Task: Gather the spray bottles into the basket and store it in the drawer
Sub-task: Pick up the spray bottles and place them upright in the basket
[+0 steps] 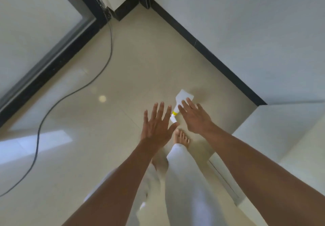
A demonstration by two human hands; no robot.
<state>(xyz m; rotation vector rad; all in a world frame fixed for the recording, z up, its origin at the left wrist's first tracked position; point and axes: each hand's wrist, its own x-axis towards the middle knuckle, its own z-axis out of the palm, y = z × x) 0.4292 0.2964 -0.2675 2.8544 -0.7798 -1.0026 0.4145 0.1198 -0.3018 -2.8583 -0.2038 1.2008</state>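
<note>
Looking down on glossy cream tiled floor (140,64), black skirting board (207,49) edging pale walls. White plastic spray bottle with yellow collar (182,99) lying on its side near the corner, just ahead of a bare foot (182,137). Left hand (156,125) splayed wide, holding nothing. Right hand (195,116) flat and open above the bottle; contact unclear. Thin dark cable (73,92) snaking across the left.

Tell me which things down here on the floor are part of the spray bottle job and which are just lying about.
Part of the job:
- white spray bottle with a yellow collar, lying on the floor
- left hand and right hand, both open, reaching toward it

Just lying about:
- dark cable trailing across the floor

No basket or drawer in view.
</note>
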